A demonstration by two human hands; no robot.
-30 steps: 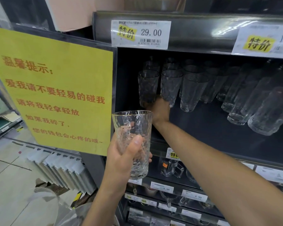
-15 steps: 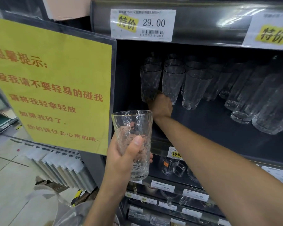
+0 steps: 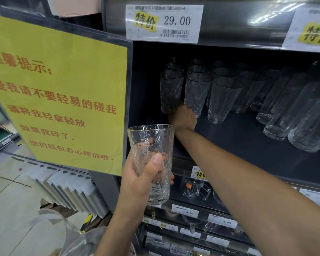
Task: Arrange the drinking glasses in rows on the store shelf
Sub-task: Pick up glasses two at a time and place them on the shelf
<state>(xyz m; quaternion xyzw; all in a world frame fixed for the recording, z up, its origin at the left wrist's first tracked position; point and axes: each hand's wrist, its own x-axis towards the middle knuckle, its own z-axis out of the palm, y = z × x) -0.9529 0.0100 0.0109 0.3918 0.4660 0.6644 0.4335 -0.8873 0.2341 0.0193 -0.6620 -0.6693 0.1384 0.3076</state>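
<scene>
- Fingers (image 3: 152,168) of the left hand (image 3: 137,183) are wrapped round the lower half of a drinking glass (image 3: 151,145), thumb across its front. They hold it upright at 6 o'clock in the view, in front of the shelf and not on it.
- Held glass: clear, with a dimpled, hammered wall, narrowing toward a thick base.
- Right hand (image 3: 183,120) reaches into the dark shelf (image 3: 238,143) toward 12 o'clock, up against the bases of the two front-left tumblers. Its fingers are hidden behind them, so I cannot tell whether they grasp anything.
- Matching dimpled tumblers (image 3: 223,100) stand on the shelf in rows running from front to back.
- Taller glasses (image 3: 284,108) stand in rows at 3 o'clock.
- Price label (image 3: 164,23) reading 29.00 sits at 12 o'clock, and a yellow sign (image 3: 57,93) hangs at 9 o'clock.
- Lower shelf (image 3: 257,182) at 5 o'clock holds small handled mugs (image 3: 196,189).
</scene>
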